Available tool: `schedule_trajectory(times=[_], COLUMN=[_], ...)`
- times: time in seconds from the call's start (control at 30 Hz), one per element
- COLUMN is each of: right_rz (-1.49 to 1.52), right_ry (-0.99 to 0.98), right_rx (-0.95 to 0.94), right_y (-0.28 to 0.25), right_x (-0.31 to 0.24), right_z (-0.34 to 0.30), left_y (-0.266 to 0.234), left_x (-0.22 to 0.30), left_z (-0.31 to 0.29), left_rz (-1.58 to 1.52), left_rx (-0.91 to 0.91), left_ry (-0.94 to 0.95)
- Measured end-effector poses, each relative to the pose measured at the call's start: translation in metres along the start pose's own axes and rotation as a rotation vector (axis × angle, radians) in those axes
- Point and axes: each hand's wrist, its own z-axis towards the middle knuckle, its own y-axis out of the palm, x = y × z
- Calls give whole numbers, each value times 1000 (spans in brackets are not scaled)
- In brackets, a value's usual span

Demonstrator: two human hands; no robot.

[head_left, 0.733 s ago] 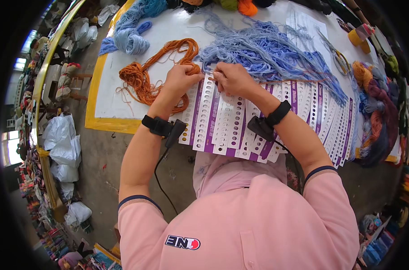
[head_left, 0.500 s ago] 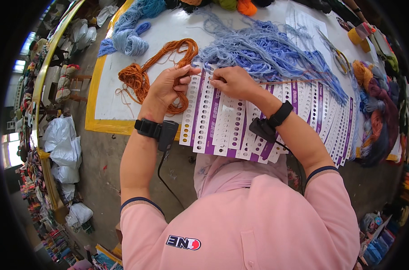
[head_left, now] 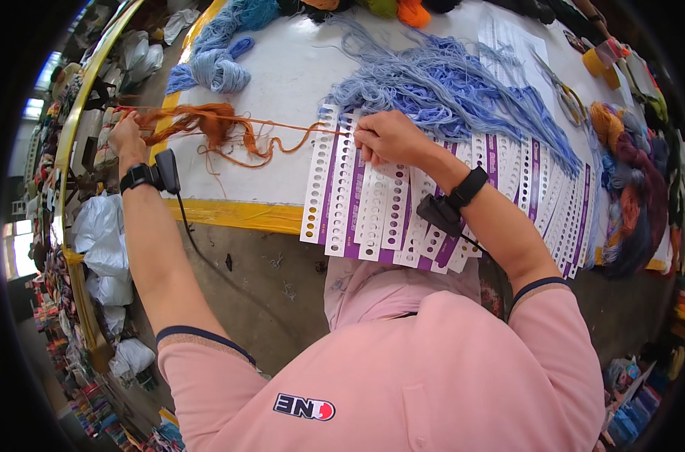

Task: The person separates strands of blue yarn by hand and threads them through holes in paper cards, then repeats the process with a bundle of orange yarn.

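Observation:
My left hand (head_left: 127, 134) is stretched out past the table's left edge, fingers closed on a rust-orange skein of yarn (head_left: 216, 124). Strands of the skein run taut from there toward my right hand (head_left: 391, 138), which pinches the strand's end above the tops of the cards. Under that hand lie long white and purple hole-punched thread cards (head_left: 335, 184), fanned in an overlapping row along the near table edge. Loose loops of the orange yarn trail on the white tabletop. A tangled mass of blue yarn (head_left: 440, 83) lies just beyond my right hand.
Light blue yarn hanks (head_left: 220, 69) sit at the far left of the yellow-edged table (head_left: 237, 215). Scissors (head_left: 561, 89) lie on the right beside a paper sheet. Multicoloured skeins (head_left: 628, 162) hang at the right edge. White plastic bags (head_left: 103, 233) stand at the left.
My left hand has swept far left from beside the cards, drawing the orange skein out into a stretched bundle. My right hand stays near the card tops.

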Motion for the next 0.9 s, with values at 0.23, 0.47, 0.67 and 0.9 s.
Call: schedule_trajectory(times=[0.23, 0.47, 0.67, 0.9], right_rz=[-76, 478, 755, 871], right_ry=[-104, -46, 27, 78], right_rx=[126, 182, 68, 23], right_y=[4, 26, 40, 35], right_x=[8, -23, -23, -12], right_z=[-8, -5, 0, -10], left_y=[111, 127, 124, 121], left_x=[-20, -43, -40, -36], left_z=[-243, -325, -335, -335], left_rz=[-572, -768, -755, -679], left_rx=[-1091, -1074, -1133, -1133], left_ry=[-528, -745, -691, -587])
